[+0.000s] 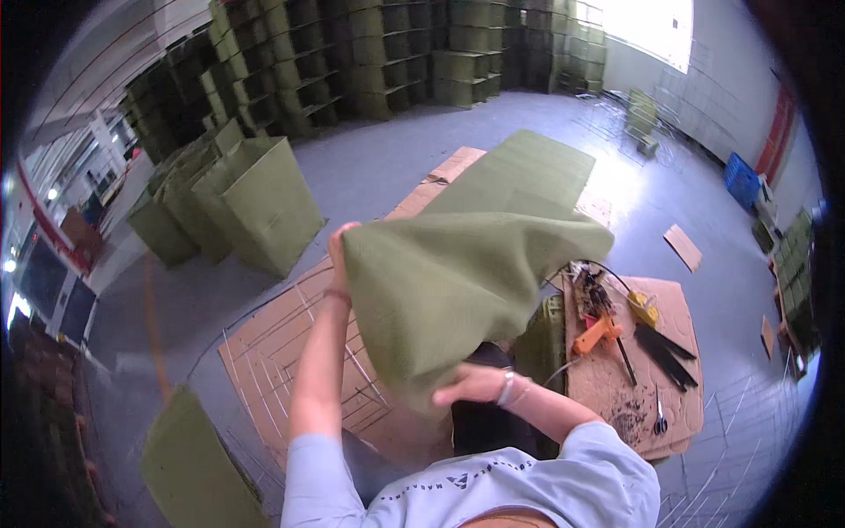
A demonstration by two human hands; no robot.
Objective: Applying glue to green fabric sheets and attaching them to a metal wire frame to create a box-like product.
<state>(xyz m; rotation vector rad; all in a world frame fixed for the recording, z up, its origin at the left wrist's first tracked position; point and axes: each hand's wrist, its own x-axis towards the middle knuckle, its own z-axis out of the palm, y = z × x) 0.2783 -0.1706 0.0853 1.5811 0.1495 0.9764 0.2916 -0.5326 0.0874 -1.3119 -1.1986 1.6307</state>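
A large green fabric (440,290) hangs in folds before the person, above the near part of a brown cardboard sheet (255,352). The left hand (337,245) grasps its upper left corner, with the arm stretched forward. The right hand (471,385) is at the fabric's lower end, thumb pointing left; its fingertips are partly hidden and blurred, so I cannot tell whether they are closed on it.

Thin wire frames (304,339) lie on the cardboard sheet, toward its left edge. Beyond the raised fabric, a flat green panel (537,167) covers the sheet's far end.

To the right is a cardboard pad (682,317). An orange glue gun (598,334) lies near its left edge, a yellow piece (644,308) by its far edge, black strips (666,356) toward its right edge, and scissors (660,418) near its lower right corner. Open green boxes (277,207) stand on the floor (361,167) to the left.
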